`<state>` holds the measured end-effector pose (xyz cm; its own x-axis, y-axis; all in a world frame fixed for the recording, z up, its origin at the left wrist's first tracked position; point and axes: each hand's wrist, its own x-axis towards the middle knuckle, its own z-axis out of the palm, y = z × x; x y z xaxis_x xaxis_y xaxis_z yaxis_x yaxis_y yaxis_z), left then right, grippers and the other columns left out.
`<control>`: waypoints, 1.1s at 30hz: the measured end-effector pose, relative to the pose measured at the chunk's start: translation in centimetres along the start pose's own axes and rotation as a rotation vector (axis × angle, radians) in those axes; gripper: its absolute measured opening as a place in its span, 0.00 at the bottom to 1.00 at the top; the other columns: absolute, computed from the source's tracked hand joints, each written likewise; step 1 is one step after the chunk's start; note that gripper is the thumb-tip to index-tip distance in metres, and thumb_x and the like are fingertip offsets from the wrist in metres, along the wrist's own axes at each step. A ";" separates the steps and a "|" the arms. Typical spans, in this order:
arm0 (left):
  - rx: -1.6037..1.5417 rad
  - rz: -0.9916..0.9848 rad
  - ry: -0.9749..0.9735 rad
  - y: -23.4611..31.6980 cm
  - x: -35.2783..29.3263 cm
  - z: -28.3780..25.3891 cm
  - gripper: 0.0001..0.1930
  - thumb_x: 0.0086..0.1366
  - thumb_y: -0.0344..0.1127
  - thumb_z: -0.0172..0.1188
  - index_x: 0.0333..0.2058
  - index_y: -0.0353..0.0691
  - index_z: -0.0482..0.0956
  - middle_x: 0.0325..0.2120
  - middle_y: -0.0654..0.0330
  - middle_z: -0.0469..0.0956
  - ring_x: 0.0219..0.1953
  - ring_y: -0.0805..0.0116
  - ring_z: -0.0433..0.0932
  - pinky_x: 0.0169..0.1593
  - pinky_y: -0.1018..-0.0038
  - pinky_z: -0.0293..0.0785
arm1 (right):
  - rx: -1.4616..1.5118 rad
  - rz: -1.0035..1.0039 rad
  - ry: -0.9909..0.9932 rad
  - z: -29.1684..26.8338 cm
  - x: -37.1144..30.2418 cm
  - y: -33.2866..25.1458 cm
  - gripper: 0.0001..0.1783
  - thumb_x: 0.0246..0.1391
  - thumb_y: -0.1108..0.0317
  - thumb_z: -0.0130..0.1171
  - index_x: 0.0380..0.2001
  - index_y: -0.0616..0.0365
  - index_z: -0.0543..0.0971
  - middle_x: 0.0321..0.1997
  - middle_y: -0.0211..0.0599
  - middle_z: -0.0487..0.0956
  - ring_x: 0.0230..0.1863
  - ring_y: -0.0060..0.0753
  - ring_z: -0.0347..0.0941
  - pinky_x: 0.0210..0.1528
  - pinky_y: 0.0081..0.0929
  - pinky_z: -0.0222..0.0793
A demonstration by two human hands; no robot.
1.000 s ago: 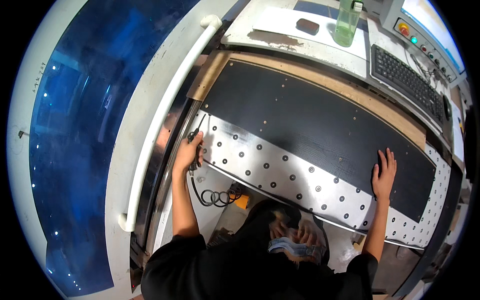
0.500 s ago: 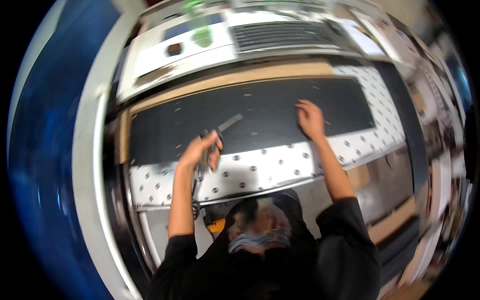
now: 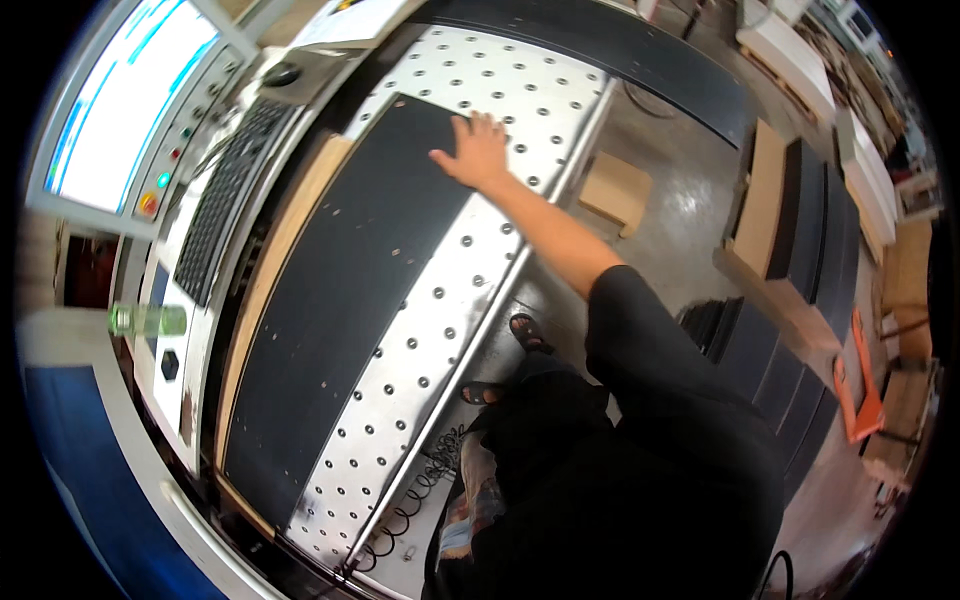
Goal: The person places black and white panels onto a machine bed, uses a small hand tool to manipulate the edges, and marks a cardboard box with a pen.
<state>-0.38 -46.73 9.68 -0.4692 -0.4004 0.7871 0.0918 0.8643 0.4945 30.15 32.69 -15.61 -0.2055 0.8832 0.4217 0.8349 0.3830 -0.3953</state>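
My right hand (image 3: 474, 152) rests palm down with fingers spread at the far end of a long black panel (image 3: 340, 270). Its fingertips reach past the panel's edge, over the white table top (image 3: 470, 235) dotted with small round dark-centred fittings. Small pale marks or chips dot the panel's dark face. Alongside the panel's left edge runs a light wooden strip (image 3: 290, 215). My left hand is out of view.
To the left stand a keyboard (image 3: 230, 195), a lit screen (image 3: 125, 100) and a green bottle (image 3: 148, 320). A coiled black hose (image 3: 415, 485) hangs below the table's edge. Stacked dark boards (image 3: 800, 210), a cardboard piece (image 3: 615, 190) and an orange-handled thing (image 3: 860, 400) lie to the right.
The view has swung to the right. My left hand, which held a dark-handled tool with a long grey tip, has left the picture. My right hand has moved to the panel's end and spread.
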 end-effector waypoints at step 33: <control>-1.046 -1.136 -1.368 8.8 -44.8 -11.0 0.29 0.69 0.55 0.59 0.59 0.40 0.70 0.54 0.51 0.77 0.50 0.58 0.79 0.55 0.65 0.75 | 0.462 0.469 -0.138 -26.2 -18.3 26.0 0.24 0.62 0.48 0.57 0.37 0.63 0.81 0.36 0.59 0.82 0.43 0.61 0.79 0.46 0.44 0.73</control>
<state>31.09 -24.56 -17.22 -0.8296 0.3490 -0.4358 -0.5233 -0.2139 0.8249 68.97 19.42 -12.17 0.0371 0.9990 0.0239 0.5540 -0.0007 -0.8325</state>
